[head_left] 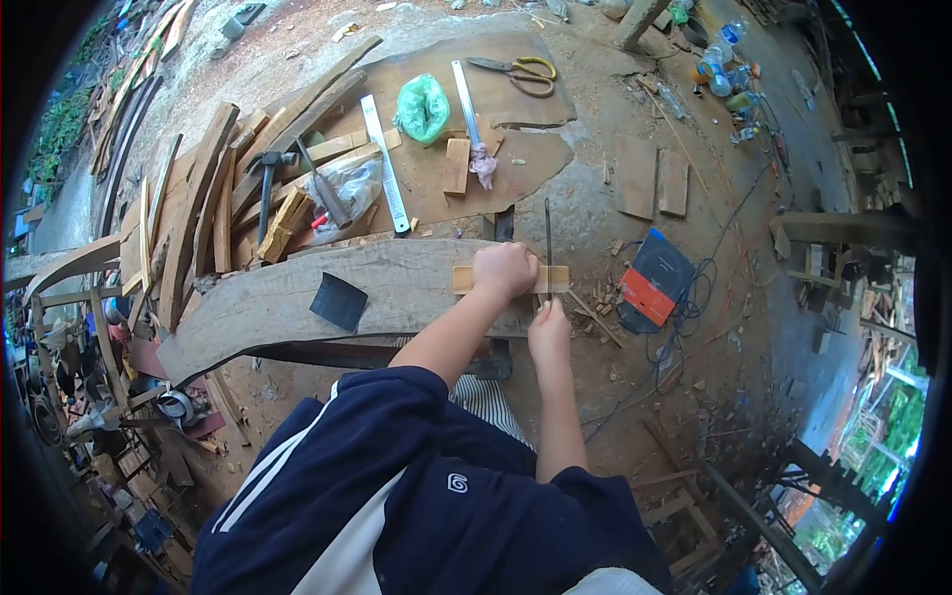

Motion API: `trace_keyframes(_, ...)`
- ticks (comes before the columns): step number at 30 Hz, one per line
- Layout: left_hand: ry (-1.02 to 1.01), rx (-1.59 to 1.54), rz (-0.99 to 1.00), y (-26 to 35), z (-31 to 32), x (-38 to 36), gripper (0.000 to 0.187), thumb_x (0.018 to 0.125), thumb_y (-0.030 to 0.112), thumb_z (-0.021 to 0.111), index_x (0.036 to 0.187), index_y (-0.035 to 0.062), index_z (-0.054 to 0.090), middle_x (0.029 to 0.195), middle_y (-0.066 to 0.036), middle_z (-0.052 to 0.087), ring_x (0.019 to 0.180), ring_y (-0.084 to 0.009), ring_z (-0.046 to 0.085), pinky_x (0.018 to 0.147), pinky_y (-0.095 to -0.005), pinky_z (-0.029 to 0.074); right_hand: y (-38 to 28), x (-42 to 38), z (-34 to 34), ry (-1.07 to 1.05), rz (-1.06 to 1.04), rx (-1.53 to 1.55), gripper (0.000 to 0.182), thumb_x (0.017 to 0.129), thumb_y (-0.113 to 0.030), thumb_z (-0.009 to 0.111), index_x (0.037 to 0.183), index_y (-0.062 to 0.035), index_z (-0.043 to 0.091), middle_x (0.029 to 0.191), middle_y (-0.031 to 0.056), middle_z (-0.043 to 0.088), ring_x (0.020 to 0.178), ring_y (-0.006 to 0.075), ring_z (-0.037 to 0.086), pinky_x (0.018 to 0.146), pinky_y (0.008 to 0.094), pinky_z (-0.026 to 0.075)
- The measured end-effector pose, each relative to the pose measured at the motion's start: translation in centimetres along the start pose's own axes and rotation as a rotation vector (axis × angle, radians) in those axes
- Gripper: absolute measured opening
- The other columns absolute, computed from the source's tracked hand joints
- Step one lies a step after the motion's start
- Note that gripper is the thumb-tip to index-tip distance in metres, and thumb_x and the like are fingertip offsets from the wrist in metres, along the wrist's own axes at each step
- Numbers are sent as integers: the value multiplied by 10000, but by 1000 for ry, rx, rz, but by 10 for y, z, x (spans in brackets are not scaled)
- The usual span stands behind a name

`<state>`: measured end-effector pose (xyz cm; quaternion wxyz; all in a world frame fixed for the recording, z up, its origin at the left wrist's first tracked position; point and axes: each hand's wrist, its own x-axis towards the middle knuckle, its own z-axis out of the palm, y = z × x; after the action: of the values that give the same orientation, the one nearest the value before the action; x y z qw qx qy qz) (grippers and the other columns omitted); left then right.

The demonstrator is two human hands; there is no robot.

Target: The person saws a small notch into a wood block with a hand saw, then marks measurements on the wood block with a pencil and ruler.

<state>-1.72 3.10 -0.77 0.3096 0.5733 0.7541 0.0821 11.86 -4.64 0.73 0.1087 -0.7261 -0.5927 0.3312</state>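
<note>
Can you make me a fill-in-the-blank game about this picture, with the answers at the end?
1. The left hand is on a small, pale piece of ____.
2. The near end of the thin, dark tool is gripped by the ____ hand.
3. The scissors have ____ handles.
4. The bag between the two rulers is ____.

Missing words: wood; right; yellow; green.

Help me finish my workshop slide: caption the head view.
Left hand holds a wood strip on a weathered plank, right hand gripping a slim tool across the strip.
</note>
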Motion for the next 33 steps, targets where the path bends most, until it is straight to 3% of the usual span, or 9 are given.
trace_keyframes(7, -6, 15, -1, 0, 1, 1, 359, 858, 342, 518, 798, 67, 740, 816, -181, 723, 777, -355, 717, 710, -470, 569, 27, -64, -15, -53, 49, 66, 216, 1008, -174, 467, 996, 15, 570, 817, 310, 650, 823, 509, 636, 682, 577, 496)
trace_keyframes(13, 42, 15, -23, 4, 0, 3, 363, 860, 338, 512, 808, 58, 736, 836, -184, 725, 792, -353, 717, 716, -472, 568, 37, -44, -6, 38, 8, 61, 214, 1005, -150, 466, 987, 36, 569, 802, 303, 652, 811, 510, 638, 673, 570, 500)
trace_keyframes(20, 35, 42, 8, 4, 1, 5, 371, 864, 332, 494, 815, 55, 736, 829, -194, 720, 795, -366, 713, 738, -479, 564, 7, -32, -26, -68, 82, -90, 239, 1015, -218, 470, 1038, -8, 583, 823, 309, 656, 814, 501, 644, 676, 580, 507)
trace_keyframes(26, 2, 75, 31, 4, 0, 7, 376, 876, 321, 474, 818, 58, 736, 840, -193, 723, 806, -367, 713, 752, -481, 564, 36, -78, -20, 6, 94, -25, 221, 1018, -216, 464, 1005, -16, 557, 800, 293, 657, 794, 503, 642, 666, 583, 509)
trace_keyframes(33, -31, 104, 31, 5, -4, 9, 381, 879, 319, 466, 815, 57, 735, 849, -191, 724, 817, -366, 712, 750, -477, 566, 3, 7, -2, -5, 12, -26, 185, 1011, -194, 471, 1002, -24, 541, 812, 288, 657, 805, 499, 646, 674, 581, 509)
